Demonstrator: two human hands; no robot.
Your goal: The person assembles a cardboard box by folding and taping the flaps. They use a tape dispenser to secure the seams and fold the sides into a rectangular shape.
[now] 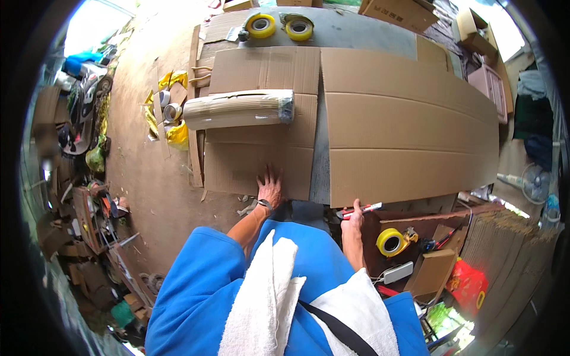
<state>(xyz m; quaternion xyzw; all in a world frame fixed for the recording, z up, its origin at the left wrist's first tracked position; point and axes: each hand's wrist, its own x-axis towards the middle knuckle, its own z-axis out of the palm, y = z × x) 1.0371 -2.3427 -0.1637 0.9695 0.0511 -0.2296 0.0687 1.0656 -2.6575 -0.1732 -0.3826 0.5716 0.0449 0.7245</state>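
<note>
My left hand (271, 190) lies flat with fingers spread on the near edge of the left cardboard sheet (255, 169). My right hand (354, 221) is closed round a slim red-and-white tool (368, 209), by the near edge of the right cardboard sheet (409, 130). Whether the tool is a cutter or a marker I cannot tell. The two sheets lie side by side on the table, a narrow gap between them. Across the left sheet rests a long bundle of rolled corrugated cardboard (237, 110), its right end wrapped in clear tape.
Two yellow tape rolls (260, 25) lie on the grey tabletop (356, 37) at the far side. Beside my right arm, a tape dispenser (393, 242), a white power bank (398, 273) and a red bag (467, 286) crowd a lower surface. Stacked cardboard (504, 255) stands at right.
</note>
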